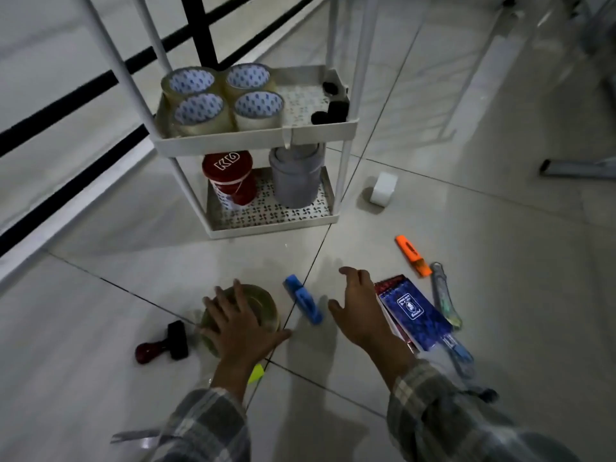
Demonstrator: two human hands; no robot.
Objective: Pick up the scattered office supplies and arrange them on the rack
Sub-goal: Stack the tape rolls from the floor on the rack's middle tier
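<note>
Resting spread on the tape roll (263, 303), left hand (238, 325); right hand (358, 311) open beside blue highlighter (304, 299)

Under the left hand's fingers (230, 303) lies a clear round tape roll (263, 303) on the tiled floor (500, 295). Left of them rests a dark wooden-handled stamp (163, 343). Between those fingers and the right hand's fingers (355, 278) lies a blue plastic highlighter (304, 300). Right of these sits a blue spiral notepad (413, 311), then an orange highlighter (413, 256). Beyond both stands the white two-shelf rack (256, 138).
</note>
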